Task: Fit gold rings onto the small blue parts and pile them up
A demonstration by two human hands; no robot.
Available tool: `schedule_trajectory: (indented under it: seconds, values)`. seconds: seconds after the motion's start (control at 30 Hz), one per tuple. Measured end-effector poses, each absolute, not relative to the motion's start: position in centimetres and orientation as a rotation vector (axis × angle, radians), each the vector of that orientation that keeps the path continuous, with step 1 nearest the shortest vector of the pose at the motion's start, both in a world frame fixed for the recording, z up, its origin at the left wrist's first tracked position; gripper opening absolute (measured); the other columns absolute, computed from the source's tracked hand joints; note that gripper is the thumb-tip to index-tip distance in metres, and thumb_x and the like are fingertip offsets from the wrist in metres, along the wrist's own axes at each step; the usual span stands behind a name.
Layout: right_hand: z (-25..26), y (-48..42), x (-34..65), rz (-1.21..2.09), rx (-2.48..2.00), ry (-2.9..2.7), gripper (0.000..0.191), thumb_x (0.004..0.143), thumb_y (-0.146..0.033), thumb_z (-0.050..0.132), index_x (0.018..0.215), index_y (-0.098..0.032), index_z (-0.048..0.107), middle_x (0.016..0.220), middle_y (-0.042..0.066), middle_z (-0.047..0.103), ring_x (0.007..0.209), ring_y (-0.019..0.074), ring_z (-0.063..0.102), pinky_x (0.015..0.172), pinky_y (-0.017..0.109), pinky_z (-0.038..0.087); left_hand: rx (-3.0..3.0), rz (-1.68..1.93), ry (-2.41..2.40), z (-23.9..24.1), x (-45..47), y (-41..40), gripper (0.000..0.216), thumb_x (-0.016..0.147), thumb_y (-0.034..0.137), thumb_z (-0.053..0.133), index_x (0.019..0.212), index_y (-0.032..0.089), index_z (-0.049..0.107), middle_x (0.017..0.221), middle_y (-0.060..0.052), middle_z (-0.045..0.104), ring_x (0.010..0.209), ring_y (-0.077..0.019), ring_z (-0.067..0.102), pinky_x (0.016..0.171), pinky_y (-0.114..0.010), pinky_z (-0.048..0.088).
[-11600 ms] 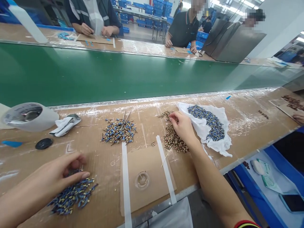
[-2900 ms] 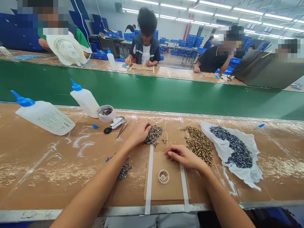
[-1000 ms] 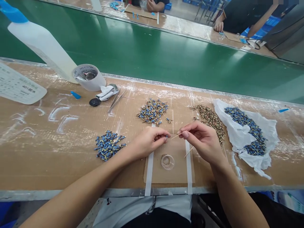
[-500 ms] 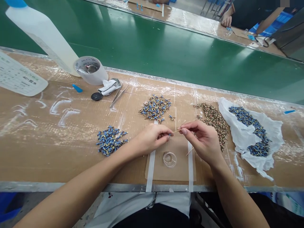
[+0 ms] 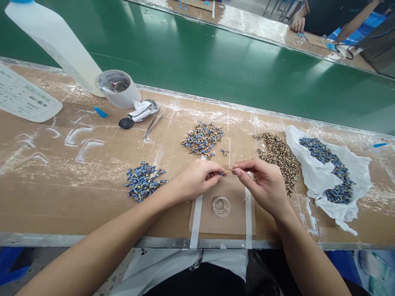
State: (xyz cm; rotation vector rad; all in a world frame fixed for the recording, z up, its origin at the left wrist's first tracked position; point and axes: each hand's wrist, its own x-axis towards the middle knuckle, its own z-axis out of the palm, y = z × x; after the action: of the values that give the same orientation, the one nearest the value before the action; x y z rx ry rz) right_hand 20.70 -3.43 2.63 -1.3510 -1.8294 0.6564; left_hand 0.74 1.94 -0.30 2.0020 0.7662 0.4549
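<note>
My left hand [image 5: 202, 177] pinches a small blue piece [image 5: 221, 174] between thumb and forefinger. From the right, my right hand [image 5: 262, 181] holds a thin wooden toothpick [image 5: 229, 170], its tip at or very near the blue piece. Below the hands, a small clear cup [image 5: 221, 206] stands on a taped-down cardboard sheet [image 5: 224, 227]. Beyond them lies a pile of blue and gold pieces [image 5: 203, 139], with one or two apart at its right. Blue and yellow pieces [image 5: 143, 181] are heaped left of my left forearm, and brown-gold pieces [image 5: 279, 158] right of my right hand.
White paper [image 5: 311, 181] at right carries more blue pieces. Tweezers [image 5: 154, 123], a black cap [image 5: 126, 123], a crumpled wrapper [image 5: 142, 111] and a tape roll [image 5: 123, 96] lie at back left, near two large bottles [image 5: 64, 45]. A co-worker's hand [image 5: 298, 24] shows across the green belt [image 5: 197, 61].
The toothpick and both hands keep nearly the same pose, with the toothpick tip slightly closer to the left fingertips. The whole view has shifted a little.
</note>
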Motion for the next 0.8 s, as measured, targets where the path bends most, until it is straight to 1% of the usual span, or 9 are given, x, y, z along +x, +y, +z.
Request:
schedule_trajectory:
  seconds: [0.17, 0.37, 0.5, 0.67, 0.8]
  values:
    - [2.5, -3.5, 20.7, 0.638, -1.358, -1.84, 0.003, 0.089, -0.021, 0.062, 0.088, -0.021, 0.065, 0.084, 0.004, 0.073, 0.076, 0.0168, 0.069, 0.068, 0.029, 0.052, 2.013, 0.45, 0.76, -0.2, 0.8, 2.0, 0.023, 0.087, 0.012, 0.053, 0.101, 0.014, 0.071, 0.084, -0.004, 0.072, 0.071, -0.0137, 0.06, 0.067, -0.025, 0.042]
    - [2.4, -3.5, 20.7, 0.619, -1.359, -1.834, 0.004, 0.09, -0.02, 0.061, 0.087, -0.021, 0.064, 0.085, 0.004, 0.072, 0.078, 0.0171, 0.068, 0.071, 0.03, 0.052, 2.034, 0.459, 0.766, -0.2, 0.8, 2.0, 0.022, 0.087, 0.012, 0.053, 0.101, 0.014, 0.07, 0.086, -0.004, 0.072, 0.073, -0.0145, 0.061, 0.069, -0.026, 0.043]
    - [2.4, -3.6, 20.5, 0.646, -1.31, -1.864, 0.004, 0.09, -0.019, 0.06, 0.088, -0.021, 0.063, 0.086, 0.004, 0.071, 0.08, 0.0173, 0.067, 0.073, 0.031, 0.052, 2.06, 0.439, 0.76, 0.0, 0.8, 1.9, 0.02, 0.087, 0.011, 0.054, 0.097, 0.014, 0.07, 0.085, -0.004, 0.072, 0.074, -0.0145, 0.06, 0.07, -0.025, 0.043]
    - [2.3, -3.5, 20.4, 0.626, -1.326, -1.858, 0.004, 0.09, -0.02, 0.059, 0.089, -0.021, 0.063, 0.086, 0.005, 0.072, 0.079, 0.0181, 0.067, 0.073, 0.032, 0.052, 2.044, 0.437, 0.768, 0.0, 0.7, 1.9, 0.02, 0.088, 0.013, 0.053, 0.098, 0.015, 0.07, 0.085, -0.004, 0.072, 0.074, -0.0146, 0.061, 0.07, -0.026, 0.044]
    - [2.9, -3.7, 21.4, 0.693, -1.328, -1.733, 0.004, 0.089, -0.021, 0.062, 0.089, -0.021, 0.066, 0.087, 0.005, 0.071, 0.081, 0.0184, 0.067, 0.071, 0.032, 0.053, 1.997, 0.45, 0.772, 0.1, 0.6, 1.9, 0.02, 0.087, 0.013, 0.055, 0.1, 0.015, 0.071, 0.085, -0.004, 0.072, 0.074, -0.0146, 0.062, 0.071, -0.026, 0.045]
